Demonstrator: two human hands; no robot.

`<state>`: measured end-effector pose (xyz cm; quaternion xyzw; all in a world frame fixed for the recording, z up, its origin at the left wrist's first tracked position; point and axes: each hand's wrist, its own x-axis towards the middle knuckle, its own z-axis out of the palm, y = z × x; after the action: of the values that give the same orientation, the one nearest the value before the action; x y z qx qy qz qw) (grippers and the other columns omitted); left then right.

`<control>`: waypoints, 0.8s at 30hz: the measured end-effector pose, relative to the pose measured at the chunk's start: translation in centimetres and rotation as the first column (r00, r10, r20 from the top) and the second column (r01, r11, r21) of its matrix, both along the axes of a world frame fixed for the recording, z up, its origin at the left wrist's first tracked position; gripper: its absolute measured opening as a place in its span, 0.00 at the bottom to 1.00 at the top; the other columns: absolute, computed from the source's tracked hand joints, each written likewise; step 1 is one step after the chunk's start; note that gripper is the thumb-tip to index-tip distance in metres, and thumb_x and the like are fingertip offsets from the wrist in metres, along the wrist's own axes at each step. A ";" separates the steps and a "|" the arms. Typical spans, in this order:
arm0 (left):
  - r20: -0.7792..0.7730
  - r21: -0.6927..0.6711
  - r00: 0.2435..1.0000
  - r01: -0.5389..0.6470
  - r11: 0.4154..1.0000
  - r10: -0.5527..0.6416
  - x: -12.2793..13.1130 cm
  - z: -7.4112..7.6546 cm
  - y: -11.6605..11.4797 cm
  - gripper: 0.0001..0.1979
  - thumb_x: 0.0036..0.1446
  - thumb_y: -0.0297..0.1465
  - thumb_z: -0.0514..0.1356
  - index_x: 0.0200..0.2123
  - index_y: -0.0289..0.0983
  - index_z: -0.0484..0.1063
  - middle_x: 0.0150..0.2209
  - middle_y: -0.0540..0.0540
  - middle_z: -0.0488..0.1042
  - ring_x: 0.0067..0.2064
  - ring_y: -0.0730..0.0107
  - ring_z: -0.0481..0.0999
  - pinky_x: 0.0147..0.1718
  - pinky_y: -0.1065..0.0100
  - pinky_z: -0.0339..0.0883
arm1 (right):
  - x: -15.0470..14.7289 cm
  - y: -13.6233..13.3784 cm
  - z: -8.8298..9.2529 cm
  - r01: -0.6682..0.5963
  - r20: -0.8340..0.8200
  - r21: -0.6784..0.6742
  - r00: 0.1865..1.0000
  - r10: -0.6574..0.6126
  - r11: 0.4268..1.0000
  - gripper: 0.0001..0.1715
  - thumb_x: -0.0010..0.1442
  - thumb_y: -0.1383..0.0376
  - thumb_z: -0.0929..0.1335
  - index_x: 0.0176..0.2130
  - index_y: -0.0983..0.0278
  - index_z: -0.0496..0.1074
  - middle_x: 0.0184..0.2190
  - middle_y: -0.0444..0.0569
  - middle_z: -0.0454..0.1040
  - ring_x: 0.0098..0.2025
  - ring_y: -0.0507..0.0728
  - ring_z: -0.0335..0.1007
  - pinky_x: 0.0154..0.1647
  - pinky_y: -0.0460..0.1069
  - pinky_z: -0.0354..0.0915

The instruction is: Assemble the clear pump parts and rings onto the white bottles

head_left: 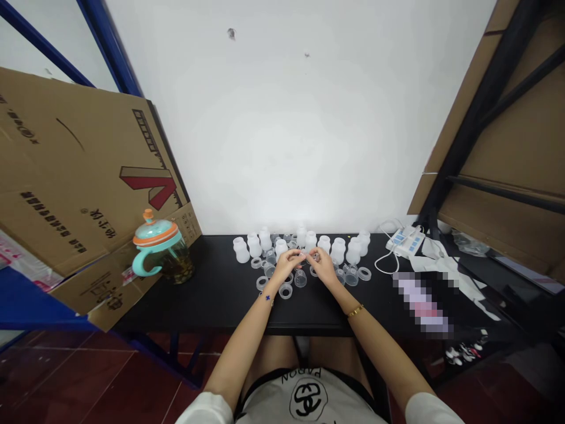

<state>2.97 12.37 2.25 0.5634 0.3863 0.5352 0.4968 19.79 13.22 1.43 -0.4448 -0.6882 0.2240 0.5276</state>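
Note:
My left hand and my right hand meet over the middle of the black table, fingers pinched together on a small clear part held between them; it is too small to name. A row of white translucent bottles stands just behind my hands. Several clear rings and caps lie scattered on the table around and in front of my hands.
A glass jug with a teal handle and orange lid stands at the table's left end, against tilted cardboard boxes. A white power strip with cable lies at the right. Dark shelving rises on the right; a white wall stands behind.

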 end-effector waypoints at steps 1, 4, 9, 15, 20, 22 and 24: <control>0.000 -0.002 1.000 -0.006 1.000 0.006 0.0 -0.1 0.0 0.22 0.48 0.42 0.70 0.42 0.33 0.78 0.39 0.41 0.80 0.40 0.60 0.80 0.34 0.65 0.77 | 0.0 0.1 -0.1 0.002 -0.007 0.004 1.000 -0.002 1.000 0.14 0.58 0.53 0.68 0.34 0.61 0.70 0.33 0.46 0.72 0.27 0.55 0.64 0.32 0.50 0.65; -0.001 -0.007 1.000 -0.017 1.000 0.017 0.0 -0.2 0.1 0.22 0.47 0.41 0.71 0.42 0.33 0.78 0.38 0.42 0.80 0.40 0.60 0.80 0.33 0.65 0.77 | 0.0 0.4 -0.4 -0.006 -0.035 0.008 0.999 0.006 1.000 0.14 0.56 0.53 0.70 0.34 0.61 0.71 0.37 0.49 0.73 0.31 0.56 0.67 0.33 0.50 0.67; 0.007 -0.005 1.000 -0.015 1.000 0.015 0.0 -0.4 0.3 0.23 0.45 0.40 0.73 0.42 0.33 0.77 0.39 0.42 0.80 0.40 0.60 0.80 0.33 0.66 0.77 | -0.2 0.9 -1.2 -0.068 -0.091 -0.022 0.994 0.066 0.997 0.20 0.55 0.53 0.71 0.43 0.62 0.73 0.44 0.54 0.76 0.40 0.59 0.73 0.36 0.51 0.72; 0.007 -0.003 1.000 -0.001 1.000 0.001 0.0 -0.3 0.2 0.23 0.47 0.41 0.72 0.44 0.34 0.77 0.44 0.40 0.80 0.43 0.60 0.80 0.33 0.67 0.76 | -0.3 0.8 -1.2 -0.129 -0.128 -0.051 0.984 0.122 0.990 0.19 0.61 0.55 0.67 0.49 0.61 0.74 0.48 0.53 0.78 0.42 0.60 0.76 0.36 0.51 0.73; 0.015 -0.003 0.999 -0.034 0.999 0.034 0.0 -0.2 0.2 0.24 0.48 0.42 0.71 0.43 0.33 0.76 0.47 0.38 0.78 0.41 0.60 0.80 0.32 0.66 0.77 | -0.2 0.4 -1.0 -0.136 -0.152 -0.071 0.981 0.124 0.988 0.20 0.63 0.53 0.66 0.51 0.58 0.72 0.48 0.50 0.77 0.25 0.53 0.73 0.26 0.49 0.70; 0.014 0.000 0.999 -0.038 0.999 0.038 0.1 -0.1 0.2 0.23 0.47 0.42 0.72 0.43 0.33 0.76 0.47 0.39 0.77 0.42 0.60 0.79 0.32 0.67 0.77 | -0.2 0.4 -1.0 -0.132 -0.159 -0.073 0.980 0.119 0.988 0.19 0.62 0.52 0.67 0.50 0.58 0.72 0.47 0.49 0.78 0.21 0.51 0.70 0.23 0.48 0.68; 0.008 0.001 0.999 -0.036 0.999 0.036 0.0 -0.1 0.1 0.23 0.48 0.42 0.71 0.43 0.33 0.77 0.46 0.39 0.78 0.42 0.60 0.79 0.31 0.68 0.76 | -0.2 0.4 -1.0 -0.126 -0.169 -0.070 0.979 0.113 0.990 0.18 0.61 0.53 0.68 0.48 0.59 0.72 0.46 0.49 0.78 0.21 0.51 0.68 0.23 0.47 0.67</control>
<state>3.01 12.48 2.16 0.5546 0.3942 0.5464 0.4883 19.57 13.62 0.41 -0.4034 -0.6584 0.3185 0.5499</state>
